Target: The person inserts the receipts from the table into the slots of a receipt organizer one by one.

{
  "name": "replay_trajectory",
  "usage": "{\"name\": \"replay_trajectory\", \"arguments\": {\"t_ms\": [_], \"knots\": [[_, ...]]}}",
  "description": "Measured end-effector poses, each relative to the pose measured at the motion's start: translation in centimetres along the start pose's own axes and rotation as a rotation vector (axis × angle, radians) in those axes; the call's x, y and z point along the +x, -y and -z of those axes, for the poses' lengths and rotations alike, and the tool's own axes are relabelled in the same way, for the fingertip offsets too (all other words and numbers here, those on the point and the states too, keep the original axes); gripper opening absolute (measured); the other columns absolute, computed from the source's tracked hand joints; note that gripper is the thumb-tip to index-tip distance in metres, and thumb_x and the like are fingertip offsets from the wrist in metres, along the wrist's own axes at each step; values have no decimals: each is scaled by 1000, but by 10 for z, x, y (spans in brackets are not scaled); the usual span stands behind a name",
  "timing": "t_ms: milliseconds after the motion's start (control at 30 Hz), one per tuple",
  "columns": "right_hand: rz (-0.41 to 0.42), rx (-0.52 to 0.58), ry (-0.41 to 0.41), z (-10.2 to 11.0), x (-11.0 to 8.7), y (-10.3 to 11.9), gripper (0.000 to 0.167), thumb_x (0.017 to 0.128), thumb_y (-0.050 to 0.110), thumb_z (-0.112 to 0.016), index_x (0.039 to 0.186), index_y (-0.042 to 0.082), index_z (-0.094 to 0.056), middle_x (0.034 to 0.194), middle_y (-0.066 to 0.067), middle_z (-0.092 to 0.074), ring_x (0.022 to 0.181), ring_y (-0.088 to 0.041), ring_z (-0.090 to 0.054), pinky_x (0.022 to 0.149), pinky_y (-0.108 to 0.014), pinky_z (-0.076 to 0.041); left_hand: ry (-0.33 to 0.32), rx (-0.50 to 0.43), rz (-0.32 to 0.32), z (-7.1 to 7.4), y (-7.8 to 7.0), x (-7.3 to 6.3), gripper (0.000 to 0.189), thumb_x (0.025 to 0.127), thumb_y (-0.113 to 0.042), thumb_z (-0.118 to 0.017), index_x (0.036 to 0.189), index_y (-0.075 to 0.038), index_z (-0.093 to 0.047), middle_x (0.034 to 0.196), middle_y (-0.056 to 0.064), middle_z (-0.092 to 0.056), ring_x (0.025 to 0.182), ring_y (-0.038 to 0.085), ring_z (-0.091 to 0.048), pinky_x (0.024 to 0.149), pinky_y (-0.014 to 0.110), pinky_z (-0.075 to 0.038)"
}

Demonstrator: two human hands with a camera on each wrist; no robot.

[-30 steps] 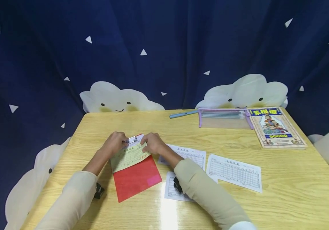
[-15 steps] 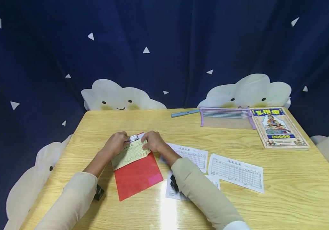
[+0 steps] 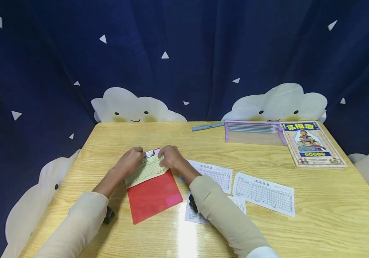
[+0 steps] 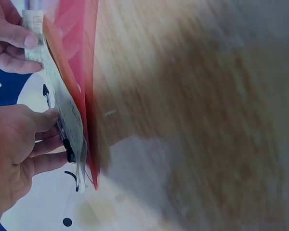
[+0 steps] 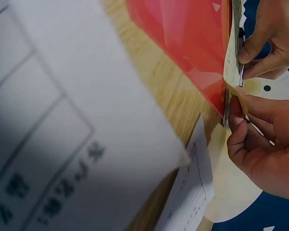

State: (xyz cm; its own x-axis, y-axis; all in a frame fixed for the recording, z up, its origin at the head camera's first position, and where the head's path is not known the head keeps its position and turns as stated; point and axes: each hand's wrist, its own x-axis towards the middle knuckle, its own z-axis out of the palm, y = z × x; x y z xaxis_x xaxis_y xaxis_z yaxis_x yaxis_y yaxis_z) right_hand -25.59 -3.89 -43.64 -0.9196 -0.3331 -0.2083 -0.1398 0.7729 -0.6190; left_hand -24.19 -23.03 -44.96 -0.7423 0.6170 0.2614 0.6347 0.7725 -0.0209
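So my left hand (image 3: 131, 160) is a bit left of center in the frame, pinching the metal clip (image 3: 150, 154) at the top edge of a red folder (image 3: 153, 199). The left wrist view shows it best: thumb on one face of the clip, fingers bent behind it. My right hand (image 3: 171, 157) is just to the right of that, and it's got the right end of a yellow slip (image 3: 147, 172) pinched between thumb and fingers. The slip is a printed form with a grid, lying across the upper part of the folder, and in the wrist views it bows away from the red a little. There's a pink patch (image 3: 173, 200) near the folder's lower right corner. Right of all that, three white forms lie on the wooden surface (image 3: 316, 222): one (image 3: 215, 175) partly behind my right forearm, one (image 3: 263, 195) in plain sight further right, and one (image 3: 197, 215) lower down, mostly under my beige sleeve (image 3: 229, 215). Toward the upper right of the surface there's a blue pen (image 3: 207, 127), a purple-edged pouch (image 3: 252, 138) just beside it, then a book (image 3: 313, 143) with a colorful cover.
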Motion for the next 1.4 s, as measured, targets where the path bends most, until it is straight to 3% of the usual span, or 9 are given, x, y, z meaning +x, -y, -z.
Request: {"name": "replay_trajectory", "arguments": {"t_ms": [400, 700, 1033, 1200, 1400], "knots": [[-56, -18, 19, -1, 5, 4, 29, 76, 7, -76, 103, 15, -72, 124, -6, -61, 129, -23, -42, 104, -27, -41, -11, -17, 11, -1, 1, -1, 6, 85, 2, -63, 84, 4, -68, 79, 13, -58, 74, 26, -61, 64, 34, -53], [-34, -26, 9, 0, 4, 5, 29, 77, 6, -75, 105, 13, -72, 120, -5, -64, 125, -22, -44, 102, -27, -42, 3, -21, 31, 0, 0, 0, 5, 85, 2, -63, 84, 3, -68, 79, 12, -58, 73, 25, -61, 65, 34, -53], [16, -50, 4, 1, 7, 3, 29, 78, 10, -75, 107, 12, -71, 122, -4, -65, 124, -26, -46, 103, -29, -42, -44, 6, 5, -4, 1, -1, 6, 80, 7, -63, 79, 2, -66, 75, 11, -56, 70, 26, -59, 62, 33, -52], [-7, -7, 29, 4, 7, 4, 31, 78, 7, -74, 109, 11, -71, 126, -7, -62, 127, -26, -43, 100, -29, -45, -23, -5, 14, -3, 0, -1, 7, 80, 8, -64, 84, 4, -68, 79, 13, -59, 74, 27, -61, 65, 33, -54], [6, -9, 1, 2, 7, 4, 32, 78, 8, -75, 110, 12, -71, 120, -2, -66, 127, -26, -44, 105, -29, -41, 4, -9, 43, -1, -2, -1, 8, 82, 6, -63, 86, 2, -69, 82, 12, -60, 76, 26, -61, 67, 33, -54]]}}
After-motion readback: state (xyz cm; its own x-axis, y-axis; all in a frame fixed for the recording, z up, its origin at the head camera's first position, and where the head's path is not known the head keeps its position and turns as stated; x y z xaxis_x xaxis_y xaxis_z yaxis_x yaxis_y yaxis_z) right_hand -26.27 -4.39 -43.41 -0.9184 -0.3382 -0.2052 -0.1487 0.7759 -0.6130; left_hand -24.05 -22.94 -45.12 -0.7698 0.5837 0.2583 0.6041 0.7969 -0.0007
